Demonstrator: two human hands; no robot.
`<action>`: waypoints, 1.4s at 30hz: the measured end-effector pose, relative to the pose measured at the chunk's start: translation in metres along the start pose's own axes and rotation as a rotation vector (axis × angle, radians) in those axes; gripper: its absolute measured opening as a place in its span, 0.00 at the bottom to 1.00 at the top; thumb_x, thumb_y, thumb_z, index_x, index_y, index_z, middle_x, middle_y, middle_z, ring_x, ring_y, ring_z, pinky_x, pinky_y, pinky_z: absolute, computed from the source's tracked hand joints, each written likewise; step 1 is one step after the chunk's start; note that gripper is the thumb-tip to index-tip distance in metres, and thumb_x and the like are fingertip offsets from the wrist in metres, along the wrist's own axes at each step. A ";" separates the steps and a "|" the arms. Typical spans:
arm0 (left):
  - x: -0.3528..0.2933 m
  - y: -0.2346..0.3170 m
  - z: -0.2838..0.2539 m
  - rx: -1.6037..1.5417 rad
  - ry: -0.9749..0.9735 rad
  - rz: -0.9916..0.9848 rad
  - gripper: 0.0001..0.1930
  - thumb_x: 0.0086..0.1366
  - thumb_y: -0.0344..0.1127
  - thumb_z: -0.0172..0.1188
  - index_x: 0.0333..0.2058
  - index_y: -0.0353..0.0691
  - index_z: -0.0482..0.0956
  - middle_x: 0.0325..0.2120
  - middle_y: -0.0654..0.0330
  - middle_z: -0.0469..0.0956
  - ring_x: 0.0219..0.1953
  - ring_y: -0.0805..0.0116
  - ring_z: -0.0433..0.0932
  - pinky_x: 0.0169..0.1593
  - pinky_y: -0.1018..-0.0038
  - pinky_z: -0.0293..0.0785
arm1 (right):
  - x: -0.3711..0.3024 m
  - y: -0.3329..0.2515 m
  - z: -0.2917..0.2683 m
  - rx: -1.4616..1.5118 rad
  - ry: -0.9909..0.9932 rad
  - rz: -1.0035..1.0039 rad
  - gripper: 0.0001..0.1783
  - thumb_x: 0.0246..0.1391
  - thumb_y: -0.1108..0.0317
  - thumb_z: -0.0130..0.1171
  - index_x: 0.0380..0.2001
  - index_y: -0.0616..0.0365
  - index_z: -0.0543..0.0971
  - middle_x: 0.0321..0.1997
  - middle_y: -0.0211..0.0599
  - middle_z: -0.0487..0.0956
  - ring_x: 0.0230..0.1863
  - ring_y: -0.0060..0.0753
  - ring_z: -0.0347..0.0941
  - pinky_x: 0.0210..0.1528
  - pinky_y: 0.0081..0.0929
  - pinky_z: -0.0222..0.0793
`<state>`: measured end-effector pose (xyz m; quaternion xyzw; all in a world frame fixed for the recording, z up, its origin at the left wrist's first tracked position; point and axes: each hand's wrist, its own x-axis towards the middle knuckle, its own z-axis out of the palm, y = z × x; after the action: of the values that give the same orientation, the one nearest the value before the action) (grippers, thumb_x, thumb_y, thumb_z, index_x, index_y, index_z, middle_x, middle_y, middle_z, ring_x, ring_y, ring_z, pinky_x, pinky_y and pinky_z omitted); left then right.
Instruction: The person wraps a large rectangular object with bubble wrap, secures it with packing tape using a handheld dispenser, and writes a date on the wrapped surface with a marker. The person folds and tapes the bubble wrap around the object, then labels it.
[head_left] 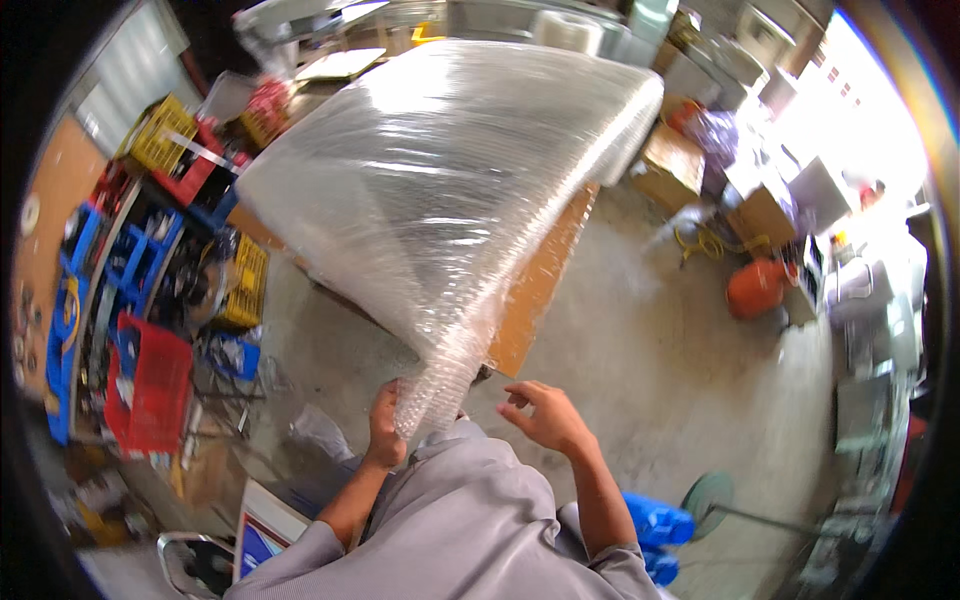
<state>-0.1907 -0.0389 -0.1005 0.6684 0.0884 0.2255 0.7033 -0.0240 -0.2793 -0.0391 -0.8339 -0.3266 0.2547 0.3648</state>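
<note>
A large flat item wrapped in shiny clear bubble wrap point(450, 190) stretches away in front of me; the wrapping hides what is inside. Its near corner narrows into a gathered tail of bubble wrap point(440, 390) that reaches down to my waist. My left hand point(385, 425) is closed on the left edge of this tail. To the right of the tail, apart from it, my right hand point(550, 415) hovers with bent fingers, thumb and forefinger separated and nothing between them. Brown cardboard point(540, 285) shows beneath the wrapped item.
On the left stand a red bin point(150, 385), yellow crates point(245, 280) and blue trays point(130, 255). An orange-red tank point(757, 290) and cardboard boxes point(672, 165) are on the right. Blue cylinders point(655, 520) and a round-based stand point(708, 502) lie near my right side.
</note>
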 end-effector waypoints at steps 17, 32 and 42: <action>-0.005 0.096 0.106 0.605 0.473 0.137 0.19 0.65 0.32 0.65 0.53 0.34 0.76 0.48 0.49 0.80 0.52 0.52 0.77 0.55 0.62 0.73 | 0.116 -0.137 -0.147 -0.113 0.257 -1.187 0.09 0.48 0.75 0.67 0.34 0.63 0.82 0.30 0.40 0.82 0.32 0.39 0.81 0.36 0.33 0.75; -0.006 0.102 0.162 1.021 1.103 0.147 0.10 0.58 0.25 0.69 0.40 0.39 0.85 0.39 0.57 0.82 0.41 0.61 0.80 0.43 0.69 0.77 | 0.078 0.019 -0.009 0.252 -0.878 0.024 0.22 0.70 0.54 0.47 0.54 0.62 0.77 0.40 0.45 0.83 0.42 0.49 0.80 0.44 0.44 0.75; -0.007 0.120 0.122 0.925 0.789 0.053 0.12 0.57 0.27 0.72 0.41 0.37 0.85 0.40 0.55 0.85 0.44 0.58 0.83 0.46 0.68 0.79 | 0.057 0.041 0.138 1.858 -0.941 0.744 0.61 0.54 0.15 0.34 0.72 0.59 0.58 0.70 0.55 0.64 0.69 0.54 0.61 0.71 0.57 0.56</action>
<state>-0.1687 -0.1513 0.0272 0.7724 0.4148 0.4119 0.2483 -0.0632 -0.1975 -0.1651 -0.1013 0.1569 0.7863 0.5889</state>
